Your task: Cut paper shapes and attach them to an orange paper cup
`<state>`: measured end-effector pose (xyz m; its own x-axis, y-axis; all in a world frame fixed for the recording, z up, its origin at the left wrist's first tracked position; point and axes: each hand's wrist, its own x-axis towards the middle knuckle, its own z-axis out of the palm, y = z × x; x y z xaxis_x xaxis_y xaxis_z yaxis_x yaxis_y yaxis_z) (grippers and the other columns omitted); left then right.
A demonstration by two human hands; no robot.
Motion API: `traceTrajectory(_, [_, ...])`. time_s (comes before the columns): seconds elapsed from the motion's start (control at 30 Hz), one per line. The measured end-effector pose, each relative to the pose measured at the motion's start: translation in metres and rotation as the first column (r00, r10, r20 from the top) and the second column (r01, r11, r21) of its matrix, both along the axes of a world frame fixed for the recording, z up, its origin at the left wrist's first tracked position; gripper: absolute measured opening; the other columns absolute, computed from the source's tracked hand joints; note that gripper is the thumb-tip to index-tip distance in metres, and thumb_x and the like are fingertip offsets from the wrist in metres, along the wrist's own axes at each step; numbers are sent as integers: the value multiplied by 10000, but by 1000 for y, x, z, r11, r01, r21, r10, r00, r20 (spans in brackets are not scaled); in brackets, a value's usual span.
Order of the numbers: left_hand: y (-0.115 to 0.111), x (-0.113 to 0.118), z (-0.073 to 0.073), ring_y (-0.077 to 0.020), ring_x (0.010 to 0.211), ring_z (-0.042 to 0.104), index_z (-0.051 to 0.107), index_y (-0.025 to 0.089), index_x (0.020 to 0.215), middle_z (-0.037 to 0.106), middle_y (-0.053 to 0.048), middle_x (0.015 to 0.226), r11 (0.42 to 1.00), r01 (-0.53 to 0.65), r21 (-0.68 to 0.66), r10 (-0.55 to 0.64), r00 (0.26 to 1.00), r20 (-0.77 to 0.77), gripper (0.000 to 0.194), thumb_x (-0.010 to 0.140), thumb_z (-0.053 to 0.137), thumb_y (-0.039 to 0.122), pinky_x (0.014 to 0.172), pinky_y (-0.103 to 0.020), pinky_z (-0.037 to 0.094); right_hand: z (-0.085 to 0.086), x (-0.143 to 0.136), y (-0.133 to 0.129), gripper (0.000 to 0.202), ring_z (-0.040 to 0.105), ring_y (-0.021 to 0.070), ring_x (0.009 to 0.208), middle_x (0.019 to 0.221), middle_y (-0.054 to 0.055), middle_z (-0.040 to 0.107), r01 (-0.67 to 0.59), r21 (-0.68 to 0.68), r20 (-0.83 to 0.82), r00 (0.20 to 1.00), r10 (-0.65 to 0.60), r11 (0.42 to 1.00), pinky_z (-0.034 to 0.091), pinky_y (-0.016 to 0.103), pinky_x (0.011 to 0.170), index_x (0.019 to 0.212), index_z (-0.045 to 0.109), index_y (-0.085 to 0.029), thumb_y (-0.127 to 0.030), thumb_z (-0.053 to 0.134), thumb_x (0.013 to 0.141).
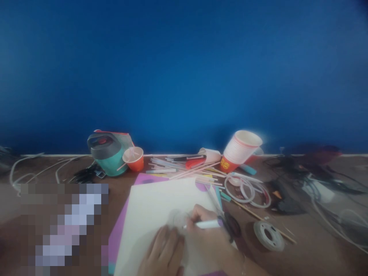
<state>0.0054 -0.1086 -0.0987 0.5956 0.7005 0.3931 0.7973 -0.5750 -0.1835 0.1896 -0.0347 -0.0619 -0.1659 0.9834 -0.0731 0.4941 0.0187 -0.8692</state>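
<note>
My right hand (pixel 211 239) is closed around a white marker (pixel 207 224) with a purple end, its tip pointing left near the paper. Spread on a large white sheet of paper (pixel 155 199), my left hand (pixel 163 251) lies mostly flat, fingertips close to a faint round outline or clear disc (pixel 180 219); blur hides which it is. Purple sheets (pixel 117 226) stick out from under the white one. Just beyond my right hand lie scissors (pixel 231 226) with dark handles, blades toward the sheet's upper right, partly covered by the hand.
A teal jug (pixel 110 163) and an orange paper cup (pixel 134 159) stand at the back left. Straws (pixel 166 165) lie scattered behind the paper. Stacked paper cups (pixel 241 149), clear rings (pixel 238 188), a tape roll (pixel 268 235) and cables (pixel 324 214) are on the right.
</note>
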Motion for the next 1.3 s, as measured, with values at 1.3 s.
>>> traceTrajectory(1.3, [-1,4,6,-222,1113,477,467,205,1263,566,-36,1189,999,-16,-29,17,999,28,400,893,434,352,964,-315,368,19,-8,1,196,355,83,471,476,-64,391,-56,-38,40,998,57,998,250,180,418,527,394,-196,-255,506,676])
